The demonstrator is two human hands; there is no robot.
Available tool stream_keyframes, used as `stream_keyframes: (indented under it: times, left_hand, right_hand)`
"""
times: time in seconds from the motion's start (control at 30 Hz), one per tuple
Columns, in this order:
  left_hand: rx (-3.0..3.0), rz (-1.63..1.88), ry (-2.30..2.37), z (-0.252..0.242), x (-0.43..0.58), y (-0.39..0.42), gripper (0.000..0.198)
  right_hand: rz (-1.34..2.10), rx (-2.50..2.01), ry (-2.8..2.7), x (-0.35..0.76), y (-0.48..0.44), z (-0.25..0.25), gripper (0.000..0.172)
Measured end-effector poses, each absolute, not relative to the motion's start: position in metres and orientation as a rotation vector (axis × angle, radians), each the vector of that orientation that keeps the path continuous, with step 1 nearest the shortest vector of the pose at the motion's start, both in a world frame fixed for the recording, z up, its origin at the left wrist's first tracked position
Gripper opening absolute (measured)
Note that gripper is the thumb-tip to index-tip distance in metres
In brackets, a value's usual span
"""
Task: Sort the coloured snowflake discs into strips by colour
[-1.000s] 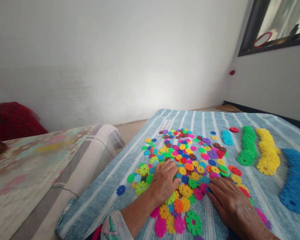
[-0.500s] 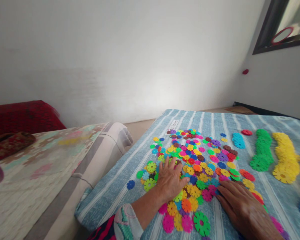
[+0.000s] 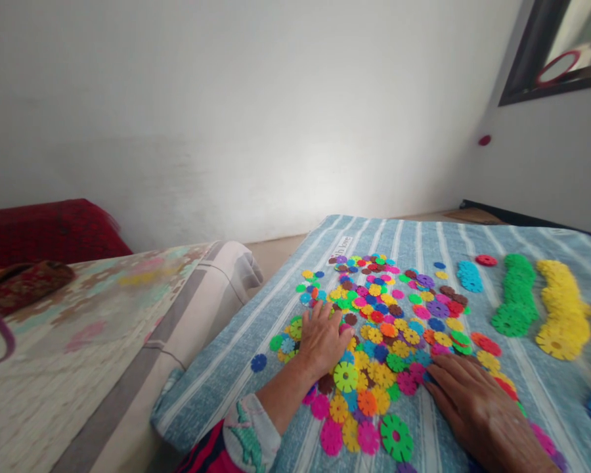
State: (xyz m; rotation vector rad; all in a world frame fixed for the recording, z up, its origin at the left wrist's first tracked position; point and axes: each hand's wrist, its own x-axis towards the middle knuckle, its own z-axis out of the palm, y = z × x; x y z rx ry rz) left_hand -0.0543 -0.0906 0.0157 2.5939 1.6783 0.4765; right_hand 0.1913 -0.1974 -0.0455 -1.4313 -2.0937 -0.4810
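My left hand [image 3: 321, 338] lies palm down over the left side of a spread of notched, flower-shaped plastic discs [image 3: 374, 335] in many colours. Its fingers are apart, and what lies under the palm is hidden. My right hand [image 3: 485, 404] rests at the right edge of the spread, fingers stretched out side by side. A bit of blue shows by its fingertips. Between the hands lie a lime disc [image 3: 345, 376], pink discs and a large green disc [image 3: 396, 437].
To the right are overlapping rows of green discs [image 3: 513, 295] and yellow discs [image 3: 563, 312], with a short light-blue stack [image 3: 469, 276] and a red disc [image 3: 486, 261]. Striped cloth [image 3: 236, 368] covers the table. A patterned bed [image 3: 123, 315] stands at the left.
My left hand has shifted slightly left and away from me over the discs, uncovering a lime disc and others near its wrist. My right hand stays in place.
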Motion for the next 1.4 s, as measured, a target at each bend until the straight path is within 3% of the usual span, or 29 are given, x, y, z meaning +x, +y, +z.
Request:
stream_keyframes:
  times: [0.23, 0.63, 1.03, 1.27, 1.4]
  left_hand:
    - [2.694, 0.383, 1.543, 0.016, -0.051, -0.082, 0.035]
    - [2.663, 0.282, 1.755, 0.015, -0.05, -0.082, 0.039]
    - [2.79, 0.206, 1.235, 0.013, -0.033, -0.118, 0.051]
    - [2.852, 0.417, 1.157, 0.027, -0.005, -0.102, 0.026]
    - [2.897, 0.342, 1.064, 0.042, 0.038, -0.083, 0.016]
  right_hand:
    - [-0.464, -1.467, -2.078, 0.184, -0.2, -0.032, 0.03]
    - [-0.262, -1.481, -2.089, 0.184, -0.198, -0.031, 0.023]
    - [-0.284, -1.48, -2.054, 0.181, -0.197, -0.03, 0.019]
    - [-0.304, -1.487, -2.022, 0.175, -0.196, -0.029, 0.02]
    - [-0.327, -1.462, -1.979, 0.172, -0.195, -0.031, 0.021]
